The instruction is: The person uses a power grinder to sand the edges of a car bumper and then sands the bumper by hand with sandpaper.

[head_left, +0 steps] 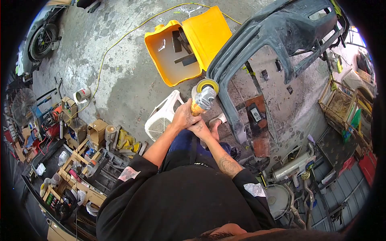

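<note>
Left hand (184, 117) and right hand (201, 129) both clenched round a small silver and orange power tool with a round yellow pad (204, 96).

Left hand wrapped on the tool's body, right hand gripping just under it. Tool held up just past the hands, pad right beside the edge of a big dusty grey plastic car bumper (257, 44); hard to tell if touching. Best to grip firm with both hands, lay the pad flat and press softly. Shiny silver head, orange lower down, flat yellow pad on top. White plastic stool (163, 116) just left of the hands, open yellow plastic tub (181, 60) farther ahead.

Both hands (192, 121) grip a grinder (203, 98) beside the grey bumper (257, 36) and yellow container (189, 44).
</note>
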`<action>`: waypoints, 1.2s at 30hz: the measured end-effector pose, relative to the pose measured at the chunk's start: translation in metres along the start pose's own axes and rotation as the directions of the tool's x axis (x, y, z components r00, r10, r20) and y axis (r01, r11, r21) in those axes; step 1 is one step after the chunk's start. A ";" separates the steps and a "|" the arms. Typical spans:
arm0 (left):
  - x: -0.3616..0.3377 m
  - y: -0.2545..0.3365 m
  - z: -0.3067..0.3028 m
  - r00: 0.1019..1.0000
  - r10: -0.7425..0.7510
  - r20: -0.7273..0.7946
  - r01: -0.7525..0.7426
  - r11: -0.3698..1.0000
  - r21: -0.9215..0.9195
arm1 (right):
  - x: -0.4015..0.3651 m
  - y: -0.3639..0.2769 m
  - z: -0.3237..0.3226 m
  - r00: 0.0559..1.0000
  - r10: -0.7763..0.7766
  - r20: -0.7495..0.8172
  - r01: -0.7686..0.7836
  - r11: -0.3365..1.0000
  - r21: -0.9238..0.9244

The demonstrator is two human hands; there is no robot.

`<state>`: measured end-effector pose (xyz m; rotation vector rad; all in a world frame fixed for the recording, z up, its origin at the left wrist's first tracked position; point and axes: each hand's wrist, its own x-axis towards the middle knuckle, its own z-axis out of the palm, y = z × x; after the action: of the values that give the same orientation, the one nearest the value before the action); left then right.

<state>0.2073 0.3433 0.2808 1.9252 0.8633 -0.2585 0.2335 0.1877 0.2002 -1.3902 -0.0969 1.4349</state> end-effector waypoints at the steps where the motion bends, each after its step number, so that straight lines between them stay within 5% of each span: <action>1: 0.000 0.000 0.000 1.000 -0.010 0.000 0.010 1.000 -0.026 | 0.001 0.006 -0.001 1.000 0.000 -0.001 0.000 1.000 0.000; 3: -0.001 -0.001 -0.001 1.000 -0.022 -0.001 0.022 0.998 -0.051 | 0.005 0.017 -0.002 0.986 -0.166 0.016 0.167 0.973 -0.158; 6: 0.000 -0.006 0.001 1.000 -0.006 -0.017 0.006 0.999 -0.038 | 0.002 0.009 0.003 0.981 -0.194 -0.016 0.190 0.973 -0.131; 9: 0.000 -0.007 0.002 1.000 -0.004 -0.001 0.004 1.000 -0.030 | -0.001 -0.005 0.004 1.000 0.010 0.016 -0.009 1.000 -0.010; 19: 0.004 -0.009 0.002 1.000 0.010 0.025 -0.010 1.000 -0.004 | -0.001 -0.010 0.003 0.999 0.022 0.027 -0.021 0.999 -0.037; 21: 0.004 -0.008 0.001 0.999 0.003 0.035 -0.002 1.000 -0.009 | 0.002 0.012 0.003 0.987 -0.152 -0.060 0.144 0.983 -0.118; 27: 0.001 -0.013 0.002 1.000 0.015 -0.018 -0.017 0.997 -0.076 | -0.007 -0.027 0.014 0.981 -0.188 -0.049 0.186 0.982 -0.045; 30: 0.001 -0.011 -0.003 1.000 -0.011 -0.005 0.011 0.999 -0.053 | 0.016 0.055 -0.003 0.980 -0.196 -0.013 0.191 0.964 -0.185; 34: 0.000 -0.009 -0.002 1.000 0.023 -0.019 -0.024 0.999 -0.032 | -0.001 -0.008 0.008 0.991 -0.111 0.069 0.116 0.990 -0.075; 36: 0.001 -0.008 -0.002 0.999 0.033 -0.031 -0.034 0.999 -0.028 | 0.008 0.025 0.006 0.973 -0.215 -0.078 0.203 0.969 -0.142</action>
<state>0.2027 0.3478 0.2758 1.9195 0.8492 -0.1962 0.2162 0.1860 0.1797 -1.5059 -0.2762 1.2045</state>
